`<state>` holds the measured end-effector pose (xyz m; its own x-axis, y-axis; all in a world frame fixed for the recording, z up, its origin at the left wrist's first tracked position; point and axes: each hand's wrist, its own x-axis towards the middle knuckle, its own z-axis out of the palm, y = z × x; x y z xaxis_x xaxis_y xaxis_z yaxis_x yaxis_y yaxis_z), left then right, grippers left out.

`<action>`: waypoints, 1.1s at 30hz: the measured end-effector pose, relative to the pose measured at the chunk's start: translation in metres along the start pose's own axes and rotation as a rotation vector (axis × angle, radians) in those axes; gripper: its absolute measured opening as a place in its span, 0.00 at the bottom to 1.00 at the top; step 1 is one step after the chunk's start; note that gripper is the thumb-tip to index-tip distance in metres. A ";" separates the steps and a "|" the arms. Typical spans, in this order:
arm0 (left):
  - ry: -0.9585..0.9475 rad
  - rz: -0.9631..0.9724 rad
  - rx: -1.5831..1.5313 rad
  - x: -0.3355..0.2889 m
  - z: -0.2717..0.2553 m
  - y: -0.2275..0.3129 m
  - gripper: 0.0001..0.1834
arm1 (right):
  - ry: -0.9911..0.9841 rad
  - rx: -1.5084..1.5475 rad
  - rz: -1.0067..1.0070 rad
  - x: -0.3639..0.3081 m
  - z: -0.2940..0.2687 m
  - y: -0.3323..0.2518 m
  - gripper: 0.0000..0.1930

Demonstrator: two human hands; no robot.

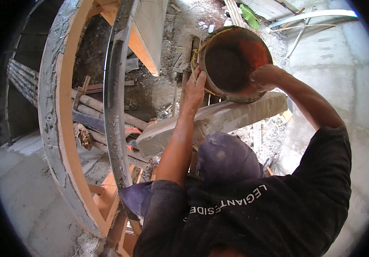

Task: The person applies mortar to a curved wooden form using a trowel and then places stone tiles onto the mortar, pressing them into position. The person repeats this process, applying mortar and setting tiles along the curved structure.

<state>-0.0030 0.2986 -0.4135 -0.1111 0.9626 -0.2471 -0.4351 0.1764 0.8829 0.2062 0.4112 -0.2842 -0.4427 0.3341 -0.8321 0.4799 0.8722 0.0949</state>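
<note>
A round, dark bucket with a reddish inner wall is tipped so that its mouth faces me. It rests on a grey concrete-coated beam. My left hand grips the bucket's left rim, thumb along the edge and the other fingers partly hidden. A yellowish cord runs along that rim. My right hand is closed in a fist at the right side of the mouth, its fingers against the reddish inner wall. Whatever it may hold there cannot be made out.
On my left rises a curved wooden frame edge smeared with wet mortar, beside a grey upright bar. A handsaw lies among poles and timber below. At right stands a grey plastered wall. My purple-clad knee is under the beam.
</note>
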 end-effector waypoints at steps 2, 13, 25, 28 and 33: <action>-0.004 -0.003 -0.004 0.004 -0.001 -0.001 0.23 | 0.034 0.100 -0.112 0.004 -0.005 0.001 0.14; 0.111 -0.081 0.042 0.006 0.003 0.013 0.23 | 0.066 1.575 0.111 -0.022 0.058 0.005 0.20; 0.088 -0.199 0.157 0.011 0.012 0.033 0.27 | 0.555 1.910 0.022 -0.059 0.076 -0.008 0.22; 0.104 -0.254 0.150 0.012 0.008 0.032 0.27 | 0.579 1.904 0.052 -0.058 0.080 -0.015 0.19; -0.099 -0.241 0.704 -0.008 -0.003 0.015 0.33 | 0.661 1.866 0.095 -0.067 0.091 -0.025 0.20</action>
<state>-0.0111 0.2934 -0.3995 0.0101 0.8887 -0.4584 0.2405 0.4428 0.8638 0.2927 0.3345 -0.2810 -0.3239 0.7895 -0.5214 0.3781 -0.3972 -0.8362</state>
